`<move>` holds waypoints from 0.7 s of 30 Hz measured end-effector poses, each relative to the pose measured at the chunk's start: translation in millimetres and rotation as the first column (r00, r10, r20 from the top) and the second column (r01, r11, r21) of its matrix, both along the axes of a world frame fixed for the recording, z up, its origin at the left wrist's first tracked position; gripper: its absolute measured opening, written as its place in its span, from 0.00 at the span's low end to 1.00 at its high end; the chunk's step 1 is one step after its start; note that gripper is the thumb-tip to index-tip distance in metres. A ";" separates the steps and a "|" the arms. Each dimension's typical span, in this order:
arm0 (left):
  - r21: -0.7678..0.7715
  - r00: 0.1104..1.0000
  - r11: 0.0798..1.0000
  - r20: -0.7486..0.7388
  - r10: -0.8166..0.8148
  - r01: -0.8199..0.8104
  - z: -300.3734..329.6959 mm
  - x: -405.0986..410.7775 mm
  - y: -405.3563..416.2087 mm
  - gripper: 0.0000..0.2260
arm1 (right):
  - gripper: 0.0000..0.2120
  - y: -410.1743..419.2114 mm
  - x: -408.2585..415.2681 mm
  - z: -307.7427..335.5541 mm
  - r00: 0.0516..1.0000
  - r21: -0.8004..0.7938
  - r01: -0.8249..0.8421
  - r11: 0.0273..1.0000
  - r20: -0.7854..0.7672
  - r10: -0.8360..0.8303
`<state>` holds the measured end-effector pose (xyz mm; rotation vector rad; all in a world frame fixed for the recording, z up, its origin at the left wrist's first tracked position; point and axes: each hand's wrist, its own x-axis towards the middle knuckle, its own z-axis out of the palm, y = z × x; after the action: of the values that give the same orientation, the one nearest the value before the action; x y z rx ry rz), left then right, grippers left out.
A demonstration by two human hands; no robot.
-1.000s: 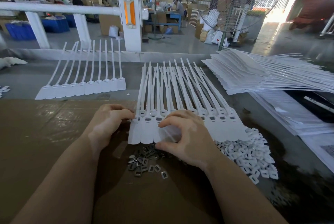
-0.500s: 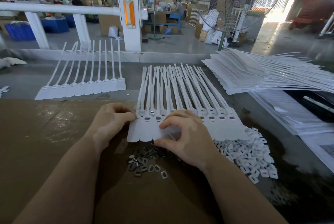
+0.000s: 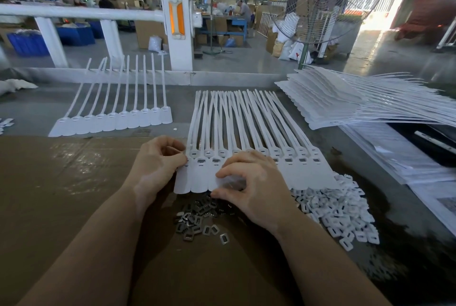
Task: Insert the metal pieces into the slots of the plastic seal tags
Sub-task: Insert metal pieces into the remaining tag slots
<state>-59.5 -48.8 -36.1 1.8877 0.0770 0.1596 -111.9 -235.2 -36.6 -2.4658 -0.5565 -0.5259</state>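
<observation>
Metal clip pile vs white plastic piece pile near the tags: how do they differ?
The metal clip pile is grey and shiny; the white plastic piece pile is matte white.
The metal clip pile is the smaller heap; the white plastic piece pile is bigger and spreads further.
The metal clip pile lies on brown cardboard between the two hands; the white plastic piece pile lies right of the right hand, on the dark table.
Both hold small rectangular pieces with a centre opening.
</observation>
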 end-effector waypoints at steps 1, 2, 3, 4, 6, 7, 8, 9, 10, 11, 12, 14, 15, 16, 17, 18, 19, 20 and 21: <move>-0.008 1.000 1.000 0.004 0.005 -0.005 -0.1 -0.3 -0.4 0.08 | 0.16 0.4 0.0 -0.1 1.000 0.000 0.000 1.000 0.002 0.000; -0.017 1.000 1.000 0.007 0.009 -0.009 -0.3 -0.5 -0.6 0.08 | 0.15 0.7 -0.1 0.0 1.000 -0.001 0.001 1.000 0.003 -0.001; -0.029 1.000 1.000 0.009 0.013 -0.013 -0.5 -0.5 -0.7 0.08 | 0.15 1.1 -0.1 0.0 1.000 -0.005 0.002 1.000 0.003 -0.002; -0.043 1.000 0.999 0.009 0.015 -0.015 -0.7 -0.7 -0.5 0.08 | 0.15 1.4 0.0 -0.1 1.000 -0.007 0.004 1.000 0.007 -0.004; -0.082 1.000 0.997 0.002 0.013 -0.013 -1.0 -0.7 0.3 0.07 | 0.15 1.9 0.1 -0.2 1.000 -0.001 0.011 1.000 0.020 -0.011; -0.109 1.000 0.994 -0.003 0.014 -0.014 -1.3 -0.4 1.1 0.07 | 0.14 2.1 0.0 -0.3 1.000 0.012 0.012 1.000 0.029 -0.012; -0.135 1.000 0.991 -0.009 0.017 -0.018 -1.5 -0.1 2.0 0.07 | 0.14 2.0 -0.1 -0.4 0.999 0.026 0.011 1.000 0.037 -0.012; -0.157 1.000 0.987 -0.016 0.022 -0.024 -1.6 0.3 2.6 0.07 | 0.14 2.1 -0.3 -0.4 0.999 0.035 0.010 0.999 0.042 -0.011; -0.170 0.999 0.985 -0.021 0.026 -0.029 -1.8 0.6 2.9 0.08 | 0.13 2.0 -0.5 -0.3 0.999 0.040 0.009 0.999 0.043 -0.011; -0.174 0.999 0.984 -0.022 0.027 -0.031 -1.9 0.8 3.0 0.08 | 0.13 2.0 -0.6 -0.3 0.999 0.040 0.009 0.999 0.042 -0.011; -0.171 0.999 0.985 -0.019 0.027 -0.030 -2.1 1.1 2.8 0.08 | 0.13 1.8 -0.4 -0.3 0.999 0.039 0.007 0.999 0.039 -0.009; -0.160 1.000 0.987 -0.010 0.029 -0.030 -2.4 1.3 1.8 0.08 | 0.14 1.6 -0.1 -0.1 1.000 0.038 0.004 0.999 0.031 -0.005; -0.152 1.000 0.988 -0.007 0.030 -0.031 -2.4 1.2 1.4 0.08 | 0.14 1.7 -0.1 -0.1 1.000 0.037 0.003 0.999 0.028 -0.004; -0.143 1.000 0.989 -0.005 0.031 -0.031 -2.2 1.1 0.7 0.08 | 0.14 1.6 0.2 -0.1 1.000 0.037 0.002 0.999 0.025 -0.003; -0.136 1.000 0.990 -0.004 0.031 -0.031 -2.0 0.8 -0.1 0.08 | 0.14 1.7 0.2 -0.2 1.000 0.036 0.002 0.999 0.022 -0.003; -0.134 0.999 0.990 -0.003 0.032 -0.032 -1.7 0.5 -1.2 0.08 | 0.14 1.6 0.1 -0.4 1.000 0.034 0.002 0.999 0.020 -0.003; -0.136 0.999 0.990 -0.002 0.037 -0.037 -1.7 0.2 -2.6 0.08 | 0.14 1.6 0.1 -0.7 1.000 0.031 0.002 1.000 0.021 -0.002; -0.136 0.999 0.990 -0.001 0.045 -0.045 -1.7 -0.2 -4.0 0.08 | 0.14 1.6 0.2 -1.0 1.000 0.028 0.002 1.000 0.024 -0.002; -0.131 0.998 0.990 0.001 0.056 -0.055 -1.6 -0.6 -5.3 0.08 | 0.14 1.5 0.3 -1.3 1.000 0.027 0.002 1.000 0.025 -0.002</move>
<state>-60.1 -54.1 -37.7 1.7546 0.1338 0.1921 -111.6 -233.7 -37.9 -2.4377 -0.5533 -0.5622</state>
